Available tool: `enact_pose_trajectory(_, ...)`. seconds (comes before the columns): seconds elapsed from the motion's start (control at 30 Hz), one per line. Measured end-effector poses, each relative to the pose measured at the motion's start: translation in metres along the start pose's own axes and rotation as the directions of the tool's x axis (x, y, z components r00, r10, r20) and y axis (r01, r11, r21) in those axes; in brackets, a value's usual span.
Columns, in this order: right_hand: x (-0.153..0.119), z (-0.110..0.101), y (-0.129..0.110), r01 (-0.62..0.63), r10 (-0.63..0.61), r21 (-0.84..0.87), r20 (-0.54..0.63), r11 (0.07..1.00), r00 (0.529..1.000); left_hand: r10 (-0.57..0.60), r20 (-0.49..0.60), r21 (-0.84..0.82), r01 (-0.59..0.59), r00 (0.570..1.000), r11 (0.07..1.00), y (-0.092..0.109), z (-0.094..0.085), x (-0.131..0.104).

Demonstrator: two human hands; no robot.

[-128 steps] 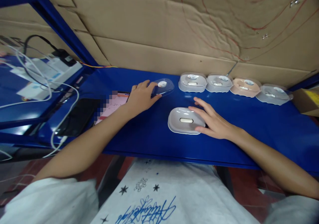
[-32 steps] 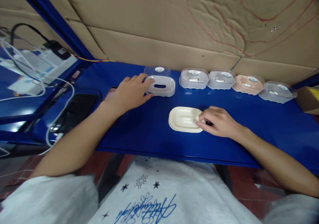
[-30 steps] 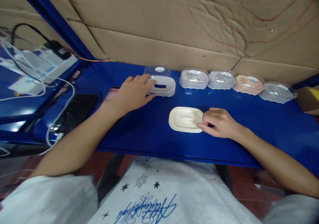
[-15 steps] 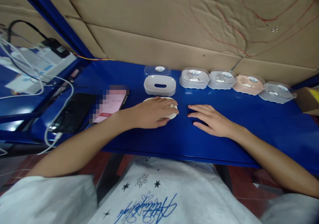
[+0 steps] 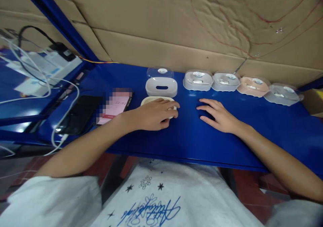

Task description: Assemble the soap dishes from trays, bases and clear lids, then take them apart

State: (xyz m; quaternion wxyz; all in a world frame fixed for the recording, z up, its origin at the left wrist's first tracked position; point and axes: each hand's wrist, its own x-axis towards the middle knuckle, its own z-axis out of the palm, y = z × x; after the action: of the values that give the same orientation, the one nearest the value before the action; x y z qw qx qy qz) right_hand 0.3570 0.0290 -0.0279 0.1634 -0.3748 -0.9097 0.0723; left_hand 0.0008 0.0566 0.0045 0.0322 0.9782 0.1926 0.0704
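Observation:
My left hand (image 5: 155, 115) lies over a cream oval piece (image 5: 146, 100) on the blue table, its fingers curled down around the piece's right end. The hand hides most of that piece. Just behind it stands a white oval dish (image 5: 161, 91) with a dark slot showing in its middle, and a clear lid (image 5: 152, 72) with a round sticker lies behind the dish. To the right, my right hand (image 5: 218, 115) hovers over or rests on the table with its fingers spread, holding nothing.
Along the back stand several lidded boxes, among them a white one (image 5: 197, 84) and a peach one (image 5: 253, 89). At left are a phone with a lit screen (image 5: 117, 106), a black device (image 5: 82, 114), white cables and a power strip (image 5: 68, 67). A cardboard box (image 5: 313, 102) sits far right.
My right hand has shifted a little right and back, away from my left hand. My left hand stays on the cream piece, both slightly farther left. The camera view has shifted slightly.

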Motion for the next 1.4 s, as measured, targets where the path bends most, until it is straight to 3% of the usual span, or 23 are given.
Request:
enact_pose_trajectory(0.2,-0.002,-0.003,0.017,-0.004,0.002,-0.070,-0.021,0.998,1.000,-0.010,-0.051,0.025,0.011,0.999,1.000,-0.001,0.004,0.002)
enact_pose_trajectory(0.4,0.005,-0.036,0.040,-0.097,0.058,-0.277,-0.144,0.956,0.988,-0.009,-0.080,0.056,0.013,0.997,0.998,-0.003,0.001,0.005)
enact_pose_trajectory(0.67,0.075,-0.069,0.067,-0.143,0.110,-0.358,-0.110,0.923,0.988,0.004,-0.151,0.042,0.002,0.988,0.999,-0.001,0.000,0.007)
enact_pose_trajectory(0.8,0.103,-0.069,0.085,-0.189,0.190,-0.355,-0.032,0.915,0.981,0.014,-0.147,0.063,-0.005,0.989,0.998,-0.002,0.002,0.008)
enact_pose_trajectory(0.9,0.106,-0.060,0.094,-0.251,0.275,-0.314,0.034,0.916,0.961,0.031,-0.151,0.064,-0.021,0.988,0.998,-0.001,0.003,0.008)
enact_pose_trajectory(1.23,0.057,-0.039,0.063,-0.163,0.173,-0.260,0.019,0.952,0.985,0.044,-0.166,0.084,-0.031,0.985,0.996,0.004,0.003,0.009)
enact_pose_trajectory(1.4,0.064,-0.042,0.046,-0.109,0.121,-0.165,0.063,0.980,0.991,0.020,-0.149,0.078,-0.008,0.989,0.997,0.005,0.002,0.009)
